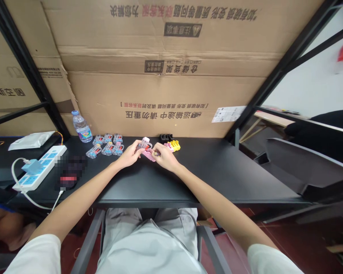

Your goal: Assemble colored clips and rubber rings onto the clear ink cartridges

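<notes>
Working a clear plastic part (pixel 143 144) between my hands at the desk (pixel 217 179)

My left hand (pixel 128 154) is closed, its fingers gripping the part from the left, while my right hand (pixel 165 158) is curled inward, pinching near its pink base (pixel 149 155). I cannot tell what sits right at my right fingertips. A close, steady pinch looks best for something this small. Just beyond my right hand lies a yellow piece (pixel 175 145), and a black holder (pixel 165 137) sits ahead of my hands. Left of my left hand, clear parts with red insides (pixel 105 147) are gathered together.
</notes>
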A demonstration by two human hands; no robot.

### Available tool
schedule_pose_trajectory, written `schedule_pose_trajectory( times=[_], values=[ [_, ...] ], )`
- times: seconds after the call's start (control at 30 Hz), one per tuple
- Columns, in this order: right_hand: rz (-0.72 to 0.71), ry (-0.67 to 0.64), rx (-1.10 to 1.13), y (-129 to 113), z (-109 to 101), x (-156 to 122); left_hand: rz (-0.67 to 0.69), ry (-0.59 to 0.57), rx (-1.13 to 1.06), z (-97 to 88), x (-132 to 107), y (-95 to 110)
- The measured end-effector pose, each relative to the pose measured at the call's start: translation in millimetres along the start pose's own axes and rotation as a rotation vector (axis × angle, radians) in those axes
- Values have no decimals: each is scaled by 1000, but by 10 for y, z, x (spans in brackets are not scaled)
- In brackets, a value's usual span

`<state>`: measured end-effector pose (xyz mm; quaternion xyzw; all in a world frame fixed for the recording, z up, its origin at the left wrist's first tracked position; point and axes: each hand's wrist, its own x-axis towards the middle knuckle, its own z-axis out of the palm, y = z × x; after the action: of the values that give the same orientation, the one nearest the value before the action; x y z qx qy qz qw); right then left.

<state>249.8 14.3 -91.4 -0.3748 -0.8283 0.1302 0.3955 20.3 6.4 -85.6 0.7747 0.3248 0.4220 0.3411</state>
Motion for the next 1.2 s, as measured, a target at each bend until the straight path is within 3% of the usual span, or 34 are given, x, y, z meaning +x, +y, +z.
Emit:
schedule_pose_trajectory(
  times=[0.13, 0.3, 0.4, 0.5, 0.6, 0.73, 0.87, 1.07, 1.2],
  values=[
    [0, 7, 11, 8, 14, -4, 8, 23, -2, -7, 8, -26],
    [-20, 11, 1, 8, -12, 3, 6, 134, 26, -72, 31, -79],
    [-30, 8, -55, 54, -116, 37, 5, 203, 64, -137, 40, -73],
    [66, 126, -174, 177, -276, 85, -12, 256, 160, -201, 37, -58],
    [255, 240, -294, 349, -405, 111, -64, 224, 213, -234, 25, -65],
    [440, 189, -383, 545, -417, 116, -116, 185, 190, -212, 12, -100],
    [521, 147, -408, 630, -344, 141, -126, 147, 193, -186, 10, -131],
    [489, 186, -351, 596, -417, 140, -139, 108, 213, -210, 6, -198],
    [333, 38, -351, 575, -487, 76, -148, 56, 278, -215, 3, -203]
  ],
)
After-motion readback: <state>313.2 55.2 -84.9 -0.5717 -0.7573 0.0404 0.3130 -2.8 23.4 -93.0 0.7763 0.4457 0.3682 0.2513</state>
